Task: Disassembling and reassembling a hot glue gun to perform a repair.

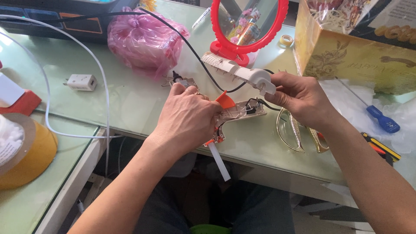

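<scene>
Over the near edge of the glass desk (130,108), 2 hands are on 1 opened-up glue gun (236,112) with its orange trigger showing. Left hand (188,121) is clenched over the gun's body, glue stick (219,161) poking out toward me. Right hand (301,97) pinches the white shell half (242,71), lifted just above the gun. Around: 1 red mirror (249,26) far, 1 pink bag (145,39), 1 white charger plug (81,82) left, 1 blue screwdriver (381,119) right.

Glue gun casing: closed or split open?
Split open. Left hand holds the glue gun half with wiring exposed; right hand holds the white shell apart.
</scene>
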